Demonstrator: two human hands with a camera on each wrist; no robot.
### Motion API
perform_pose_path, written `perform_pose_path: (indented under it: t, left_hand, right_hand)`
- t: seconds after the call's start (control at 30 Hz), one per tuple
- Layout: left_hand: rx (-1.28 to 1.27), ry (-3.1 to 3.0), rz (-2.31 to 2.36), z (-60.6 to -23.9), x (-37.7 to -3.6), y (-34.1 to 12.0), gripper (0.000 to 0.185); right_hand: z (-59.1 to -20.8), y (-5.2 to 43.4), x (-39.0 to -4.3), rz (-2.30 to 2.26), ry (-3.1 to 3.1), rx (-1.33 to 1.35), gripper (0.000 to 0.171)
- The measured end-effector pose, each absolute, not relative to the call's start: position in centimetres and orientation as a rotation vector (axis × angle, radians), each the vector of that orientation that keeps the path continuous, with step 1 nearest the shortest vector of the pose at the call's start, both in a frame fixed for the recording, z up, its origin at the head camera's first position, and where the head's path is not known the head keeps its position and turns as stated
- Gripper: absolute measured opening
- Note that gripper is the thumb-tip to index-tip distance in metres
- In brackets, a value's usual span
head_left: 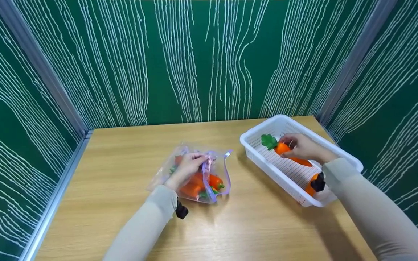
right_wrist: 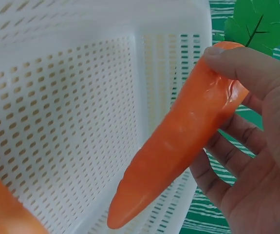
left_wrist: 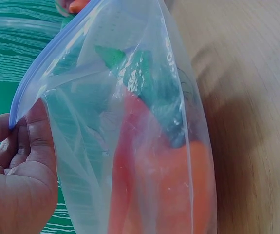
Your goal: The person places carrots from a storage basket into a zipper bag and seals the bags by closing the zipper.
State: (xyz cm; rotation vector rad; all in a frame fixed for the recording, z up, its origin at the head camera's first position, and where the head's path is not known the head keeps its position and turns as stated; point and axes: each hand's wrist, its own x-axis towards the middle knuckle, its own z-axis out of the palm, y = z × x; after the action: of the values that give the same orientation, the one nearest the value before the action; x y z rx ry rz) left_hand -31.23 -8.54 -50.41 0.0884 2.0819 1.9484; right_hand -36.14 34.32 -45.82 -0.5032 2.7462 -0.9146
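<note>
Left hand [head_left: 186, 168] pinches the rim of the clear zip bag [head_left: 194, 174], holding its mouth open on the table [head_left: 122, 203]; carrots already inside. Right hand [head_left: 305, 148] grips a carrot [head_left: 289, 153] over the white basket [head_left: 267, 127], with another carrot [head_left: 310, 189] at its near end. Looks like the pick step. Next: carry it across, tip first into the bag mouth.

Glossy plastic carrot [right_wrist: 178, 146]; perforated white plastic basket [head_left: 256, 139]; seemingly laminate wood table [head_left: 122, 152].
</note>
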Motion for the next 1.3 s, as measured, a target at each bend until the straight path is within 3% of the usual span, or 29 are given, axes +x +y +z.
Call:
perform_pose_path:
  t: [1.3]
  left_hand:
    - [0.102, 2.037, 1.975, -50.3, -31.1, -8.5, 0.034]
  right_hand:
    - [-44.4, 28.0, -33.8, -0.963, 2.713, -0.763, 0.041]
